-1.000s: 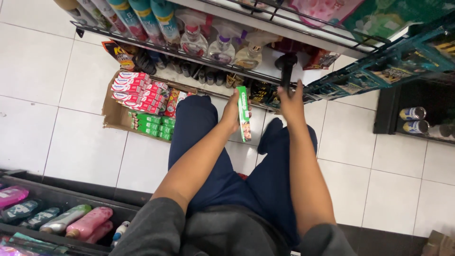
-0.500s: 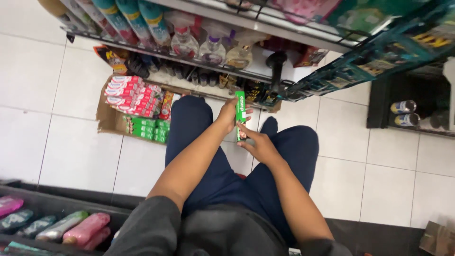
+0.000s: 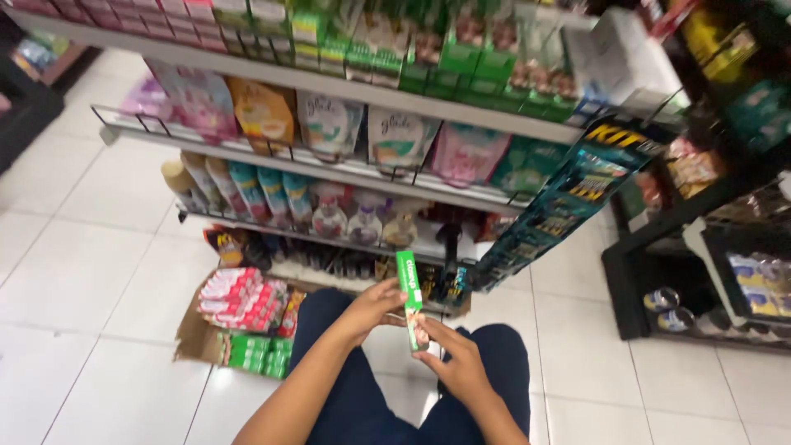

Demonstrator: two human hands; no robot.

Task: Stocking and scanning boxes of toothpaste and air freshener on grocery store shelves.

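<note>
A long green toothpaste box (image 3: 409,290) stands nearly upright in front of me, above my knees. My left hand (image 3: 372,308) grips its middle from the left. My right hand (image 3: 456,362) holds its lower end from below and to the right. Both forearms reach forward over my dark blue trousers (image 3: 362,404). On the floor to the left sits an open cardboard carton (image 3: 191,339) filled with red and green toothpaste boxes (image 3: 241,298).
A shop shelving unit (image 3: 346,177) rises ahead with pouches, bottles and green boxes on several levels. A blue-and-black hanging display rack (image 3: 568,202) leans at the right. Dark shelves with cans (image 3: 667,305) stand far right. White floor tiles (image 3: 91,272) lie left.
My view has tilted up, showing more of the shelves. My right hand came down from the shelf and took the lower end of the green box, held earlier by my left hand alone.
</note>
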